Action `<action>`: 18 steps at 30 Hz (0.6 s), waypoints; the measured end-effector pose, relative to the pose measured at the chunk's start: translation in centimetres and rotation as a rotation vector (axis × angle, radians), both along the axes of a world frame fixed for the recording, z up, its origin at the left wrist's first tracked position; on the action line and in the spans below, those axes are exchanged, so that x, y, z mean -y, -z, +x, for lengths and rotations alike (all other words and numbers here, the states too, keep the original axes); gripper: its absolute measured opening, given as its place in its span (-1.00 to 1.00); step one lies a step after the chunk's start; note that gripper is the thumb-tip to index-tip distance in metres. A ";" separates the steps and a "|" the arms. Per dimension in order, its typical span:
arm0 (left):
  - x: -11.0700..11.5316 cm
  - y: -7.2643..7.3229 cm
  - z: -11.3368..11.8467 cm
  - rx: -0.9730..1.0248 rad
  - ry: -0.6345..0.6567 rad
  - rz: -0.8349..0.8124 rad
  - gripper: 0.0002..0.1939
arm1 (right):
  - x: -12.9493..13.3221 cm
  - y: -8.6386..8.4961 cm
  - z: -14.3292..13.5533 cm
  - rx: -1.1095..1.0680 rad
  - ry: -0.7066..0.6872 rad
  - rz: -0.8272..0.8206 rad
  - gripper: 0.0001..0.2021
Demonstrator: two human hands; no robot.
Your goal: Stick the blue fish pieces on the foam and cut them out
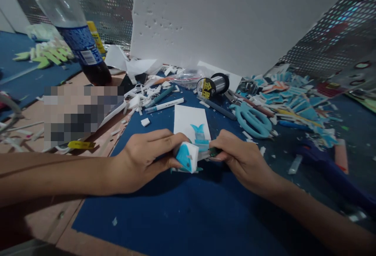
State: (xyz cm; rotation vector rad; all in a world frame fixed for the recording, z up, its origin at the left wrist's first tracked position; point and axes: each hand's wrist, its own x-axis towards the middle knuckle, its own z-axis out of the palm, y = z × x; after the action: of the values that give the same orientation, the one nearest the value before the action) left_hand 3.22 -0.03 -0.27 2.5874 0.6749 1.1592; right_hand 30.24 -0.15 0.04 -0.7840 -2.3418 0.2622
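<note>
Above the blue mat, my left hand (149, 156) is closed, pinching a small blue-and-white foam fish (187, 157) by its head end. The head is a white block with a blue face and a dark eye spot. Blue-and-white segments and a forked blue tail (197, 128) extend behind it, away from me. Fingers of my right hand (235, 154) pinch at the fish's right side, around a small dark green thing (215, 152) that they mostly hide; its kind is unclear. Just beyond both hands lies a white card (188, 117), partly behind the tail.
Blue-handled scissors (254, 120), a spool of line (213, 85) and a white marker (165, 106) lie beyond my hands. Blue foam scraps (305, 103) pile up at right, near a dark blue glue gun (331, 169). A cola bottle (79, 40) stands back left.
</note>
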 end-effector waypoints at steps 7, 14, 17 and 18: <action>0.0 -0.7 0.1 -0.059 0.031 0.017 -0.64 | 0.2 0.2 -1.0 -0.036 -0.010 0.075 -0.78; 0.2 0.1 0.6 -0.100 0.057 0.072 -0.69 | 1.2 -0.2 -1.8 -0.035 0.041 -0.001 -0.62; 0.3 0.4 0.8 -0.093 0.085 0.073 -0.78 | 1.5 -0.3 -2.0 -0.055 0.103 -0.067 -0.58; 0.3 0.3 0.8 -0.092 0.091 0.063 -0.80 | 1.6 -0.3 -1.9 -0.075 0.120 -0.068 -0.58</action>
State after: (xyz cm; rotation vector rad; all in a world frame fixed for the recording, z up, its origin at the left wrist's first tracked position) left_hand 4.05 -0.28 -0.57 2.7073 0.5409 1.0568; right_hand 28.29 -1.76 0.37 -0.9286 -2.2162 0.3146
